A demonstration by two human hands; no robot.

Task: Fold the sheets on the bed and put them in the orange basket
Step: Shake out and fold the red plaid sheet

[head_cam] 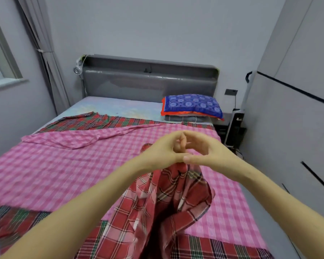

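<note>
A red plaid sheet [168, 202] hangs in folds above the bed, held up at its top edge. My left hand [165, 150] and my right hand [200, 148] meet at centre frame, thumbs touching, both pinching the sheet's top corners together. Under it a pink checked sheet [64, 165] lies spread over the bed, one edge folded back at the far left. A dark red-and-green tartan sheet [101, 122] lies beneath that, showing at the far side and along the near edge. The orange basket is not in view.
A blue patterned pillow [193, 105] rests on a folded grey item at the bed's far right, below the grey headboard [148, 81]. A grey wardrobe [297, 128] stands close on the right. A window and curtain [45, 62] are at the left.
</note>
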